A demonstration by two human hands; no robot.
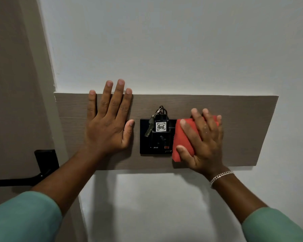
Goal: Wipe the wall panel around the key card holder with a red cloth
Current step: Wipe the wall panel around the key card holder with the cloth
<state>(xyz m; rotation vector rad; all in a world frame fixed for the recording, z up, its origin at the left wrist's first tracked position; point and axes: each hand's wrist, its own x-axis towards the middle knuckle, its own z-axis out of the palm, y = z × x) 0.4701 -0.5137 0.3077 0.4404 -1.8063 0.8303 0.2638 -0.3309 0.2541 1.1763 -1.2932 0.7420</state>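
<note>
Green sleeves [21, 217], left hand [108, 123] flat, right hand [202, 142] grip around red cloth [183, 138] beside key card holder [156, 138] with keys [150, 128].

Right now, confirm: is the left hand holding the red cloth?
No. The left hand lies flat and empty; the right hand presses the red cloth.

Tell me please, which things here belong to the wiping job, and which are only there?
Belong to the job:
red cloth, pressed under the right hand
wall panel
key card holder
left hand, flat on the panel

Only there:
key and tag marked 406
door handle
bracelet
</note>
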